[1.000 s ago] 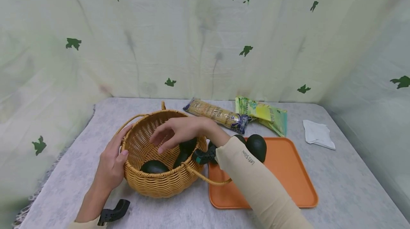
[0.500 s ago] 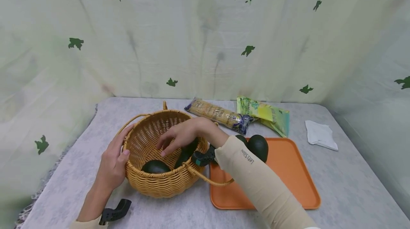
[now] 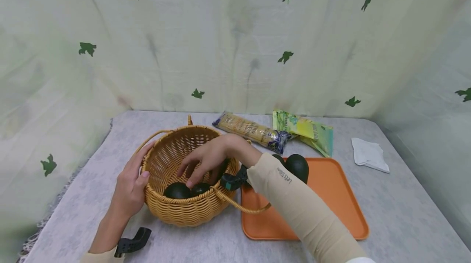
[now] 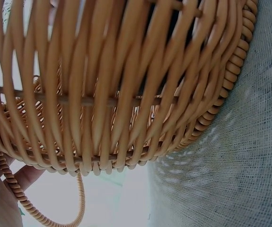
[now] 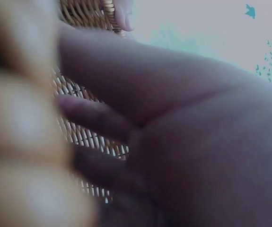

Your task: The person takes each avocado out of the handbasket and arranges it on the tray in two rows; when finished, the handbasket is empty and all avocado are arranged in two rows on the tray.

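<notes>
A round wicker basket (image 3: 187, 214) stands left of centre, tilted toward the camera. My left hand (image 3: 128, 187) rests against its left side, fingers along the outside at the rim and thumb toward the front; the basket handle (image 4: 20, 189) passes by this hand in the left wrist view. My right hand (image 3: 209, 154) reaches down inside the basket, fingers loosely bent. Its thumb tip is right at two dark green avocados, one at the left (image 3: 177, 190) and a smaller-showing avocado (image 3: 200, 189) beside it. Another dark shape is partly hidden behind the right hand.
An orange tray (image 3: 331, 197) lies right of the basket, with an avocado (image 3: 297, 167) on it and others partly behind the right sleeve. Behind are a packet of noodles (image 3: 248, 128) and green-yellow packets (image 3: 305, 132). A white folded tissue (image 3: 369, 154) lies at right.
My right hand has lowered deeper into the basket. An avocado under it has shifted left and now lies beside the left one. My left hand stays at the basket's side.
</notes>
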`<state>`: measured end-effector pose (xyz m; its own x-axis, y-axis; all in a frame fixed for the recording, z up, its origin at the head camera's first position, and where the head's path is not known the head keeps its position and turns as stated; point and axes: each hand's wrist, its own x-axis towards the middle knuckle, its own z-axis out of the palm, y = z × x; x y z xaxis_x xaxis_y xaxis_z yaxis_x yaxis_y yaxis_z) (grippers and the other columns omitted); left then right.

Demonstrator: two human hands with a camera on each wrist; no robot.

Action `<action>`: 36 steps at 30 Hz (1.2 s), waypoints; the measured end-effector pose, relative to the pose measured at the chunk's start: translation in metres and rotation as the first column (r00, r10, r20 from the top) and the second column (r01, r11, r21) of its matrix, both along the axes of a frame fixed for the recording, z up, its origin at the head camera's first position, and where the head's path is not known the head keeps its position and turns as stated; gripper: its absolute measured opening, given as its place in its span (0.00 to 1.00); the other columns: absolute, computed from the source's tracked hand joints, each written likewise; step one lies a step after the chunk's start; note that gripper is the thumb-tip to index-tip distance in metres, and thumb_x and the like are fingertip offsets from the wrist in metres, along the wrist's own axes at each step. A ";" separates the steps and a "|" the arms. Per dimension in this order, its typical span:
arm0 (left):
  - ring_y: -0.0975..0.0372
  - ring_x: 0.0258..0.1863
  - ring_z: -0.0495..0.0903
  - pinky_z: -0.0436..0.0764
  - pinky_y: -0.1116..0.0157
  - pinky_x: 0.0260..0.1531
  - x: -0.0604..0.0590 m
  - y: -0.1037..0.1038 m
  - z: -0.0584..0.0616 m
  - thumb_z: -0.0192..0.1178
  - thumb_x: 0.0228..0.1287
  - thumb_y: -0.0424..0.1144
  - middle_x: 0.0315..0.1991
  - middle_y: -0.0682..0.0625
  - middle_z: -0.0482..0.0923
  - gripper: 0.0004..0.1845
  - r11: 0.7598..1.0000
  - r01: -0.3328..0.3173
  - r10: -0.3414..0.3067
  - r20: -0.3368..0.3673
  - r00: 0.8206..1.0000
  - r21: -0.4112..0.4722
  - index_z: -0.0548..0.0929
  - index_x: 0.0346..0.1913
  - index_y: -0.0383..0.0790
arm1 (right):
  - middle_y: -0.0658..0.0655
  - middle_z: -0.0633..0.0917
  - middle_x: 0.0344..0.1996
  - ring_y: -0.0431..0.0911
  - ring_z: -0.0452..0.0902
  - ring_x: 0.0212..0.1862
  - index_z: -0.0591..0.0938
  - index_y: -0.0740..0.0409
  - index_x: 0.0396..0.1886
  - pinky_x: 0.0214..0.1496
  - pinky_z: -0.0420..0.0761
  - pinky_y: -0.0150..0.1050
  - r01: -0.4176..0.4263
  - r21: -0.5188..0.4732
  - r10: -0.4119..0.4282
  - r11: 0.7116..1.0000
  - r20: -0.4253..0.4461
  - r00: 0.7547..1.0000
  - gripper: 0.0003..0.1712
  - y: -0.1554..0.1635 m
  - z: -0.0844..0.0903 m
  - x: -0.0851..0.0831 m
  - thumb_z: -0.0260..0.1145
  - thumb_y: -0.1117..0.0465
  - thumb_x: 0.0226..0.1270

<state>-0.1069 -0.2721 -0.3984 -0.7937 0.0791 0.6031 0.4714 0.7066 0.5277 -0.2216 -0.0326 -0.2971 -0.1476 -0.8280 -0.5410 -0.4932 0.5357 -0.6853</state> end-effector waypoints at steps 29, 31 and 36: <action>0.55 0.74 0.64 0.56 0.80 0.65 0.000 0.000 0.000 0.42 0.71 0.36 0.76 0.40 0.67 0.34 1.000 -0.003 0.003 0.008 1.000 0.005 0.63 0.80 0.47 | 0.52 0.87 0.58 0.38 0.84 0.58 0.85 0.56 0.62 0.55 0.78 0.25 -0.044 -0.223 -0.028 0.974 -0.313 0.949 0.22 -0.004 -0.010 0.002 0.71 0.60 0.69; 0.53 0.74 0.65 0.56 0.81 0.65 0.000 0.000 0.000 0.41 0.71 0.35 0.76 0.40 0.66 0.34 1.000 -0.008 0.008 0.015 1.000 0.004 0.63 0.80 0.47 | 0.51 0.88 0.57 0.37 0.84 0.56 0.87 0.54 0.60 0.53 0.79 0.25 -0.018 -0.242 -0.066 0.970 -0.334 0.940 0.21 -0.004 -0.011 0.002 0.72 0.59 0.68; 0.56 0.75 0.64 0.55 0.80 0.66 0.000 0.000 0.001 0.41 0.71 0.35 0.76 0.39 0.67 0.34 1.000 -0.008 0.008 0.010 1.000 0.003 0.63 0.80 0.47 | 0.48 0.91 0.50 0.35 0.85 0.50 0.90 0.50 0.55 0.47 0.79 0.26 0.020 -0.267 -0.120 0.964 -0.364 0.923 0.18 -0.004 -0.012 0.002 0.73 0.57 0.66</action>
<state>-0.1068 -0.2718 -0.3977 -0.8000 0.0710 0.5957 0.4609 0.7083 0.5346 -0.2193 -0.0363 -0.3093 -0.3601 -0.9094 -0.2079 -0.7073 0.4115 -0.5748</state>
